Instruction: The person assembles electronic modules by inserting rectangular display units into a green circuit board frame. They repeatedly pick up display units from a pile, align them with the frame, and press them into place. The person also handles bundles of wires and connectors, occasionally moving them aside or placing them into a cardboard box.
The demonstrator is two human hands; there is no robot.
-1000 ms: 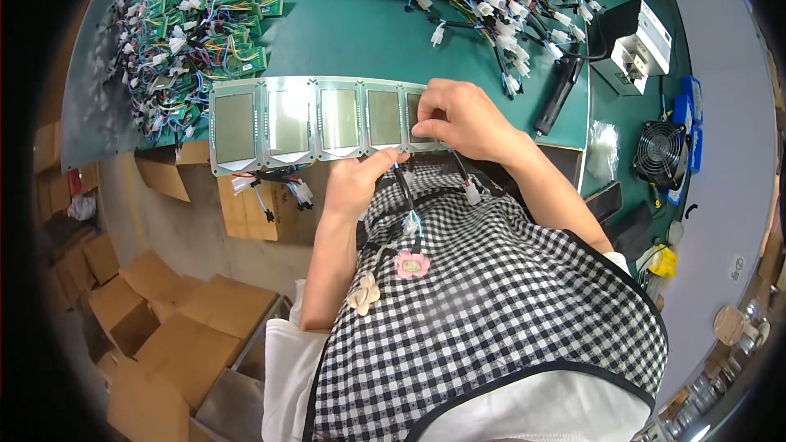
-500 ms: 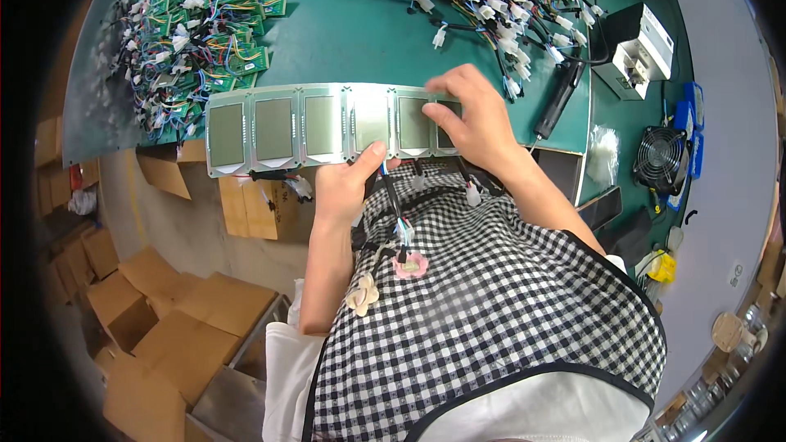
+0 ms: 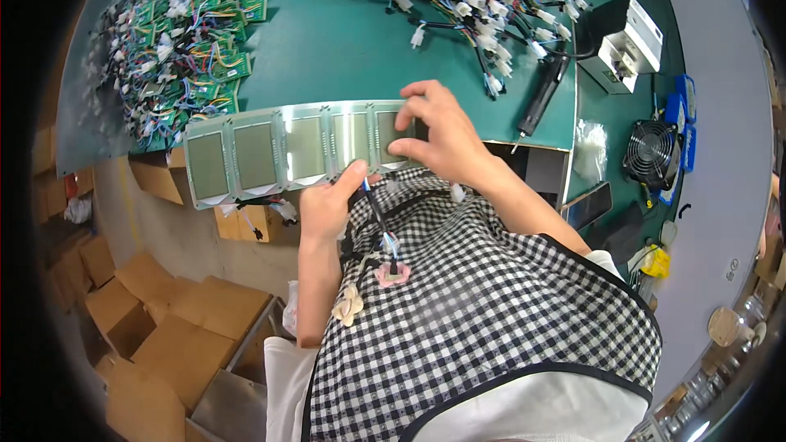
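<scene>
A long strip of joined circuit boards with grey LCD screens (image 3: 255, 155) is held up in front of me, its left end tilted lower. My left hand (image 3: 329, 206) grips its lower edge, thumb on the front and fingers hidden behind. Over the right end hovers my right hand (image 3: 442, 135), thumb and curled fingers apart; it covers the last screen, and whether it touches is unclear. Beneath the strip hang black cables with white connectors, one cable (image 3: 378, 217) coming down beside my left thumb.
Wired green circuit boards (image 3: 184, 41) are heaped at the table's left, and a bundle of white-plugged cables (image 3: 483, 4) lies at the back. On the right are an electric screwdriver (image 3: 542, 98), a metal box (image 3: 626, 45), a fan (image 3: 651, 154) and a phone (image 3: 588, 206). Cardboard boxes (image 3: 184, 344) stand lower left.
The strip has shifted left, its left end dropping lower. Both hands have moved left with it, and my right hand's fingers have curled more. The view has shifted slightly.
</scene>
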